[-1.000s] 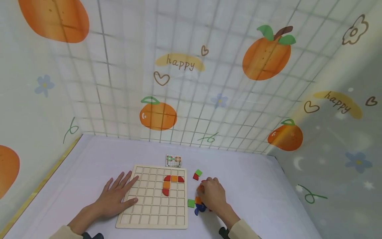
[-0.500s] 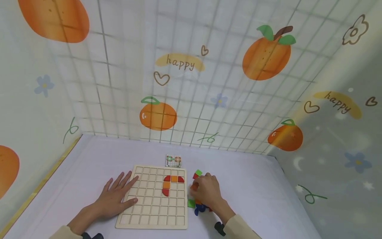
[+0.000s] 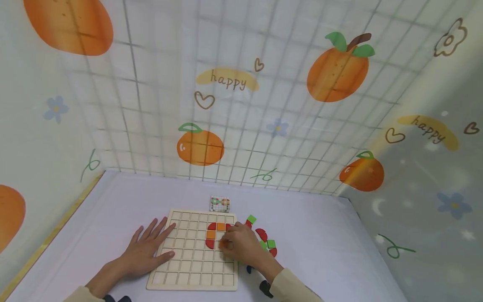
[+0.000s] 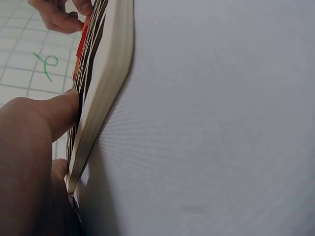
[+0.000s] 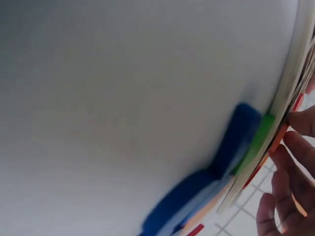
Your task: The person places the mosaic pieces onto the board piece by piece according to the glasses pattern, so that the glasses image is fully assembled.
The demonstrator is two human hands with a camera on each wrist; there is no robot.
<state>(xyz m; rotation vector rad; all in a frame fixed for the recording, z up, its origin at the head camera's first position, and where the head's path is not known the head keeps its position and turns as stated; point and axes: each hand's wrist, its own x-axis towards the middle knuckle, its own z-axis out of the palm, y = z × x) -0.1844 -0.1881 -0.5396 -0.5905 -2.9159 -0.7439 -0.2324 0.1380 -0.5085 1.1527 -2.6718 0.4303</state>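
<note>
A pale wooden grid board (image 3: 185, 266) lies on the white table. My left hand (image 3: 145, 250) rests on its left edge, fingers spread and straight; in the left wrist view the thumb (image 4: 61, 112) touches the rim. Between thumb and fingertips my right hand (image 3: 244, 244) pinches an orange tile (image 5: 279, 137) over the right part of the board. Red rounded tiles (image 3: 210, 243) and orange square tiles (image 3: 211, 235) sit in cells just left of that hand. It partly covers another red tile at the upper right and hides the cells beneath.
Right of the board lie loose red tiles (image 3: 261, 234), green tiles (image 3: 271, 243) and blue tiles (image 5: 238, 135), some hidden behind the right hand. A small printed pattern card (image 3: 220, 204) lies beyond the board's far edge. A patterned curtain (image 3: 241, 138) rises behind the table.
From the loose tiles, my right hand has moved left over the board with the orange tile, uncovering red and green tiles. The left hand has stayed in place.
</note>
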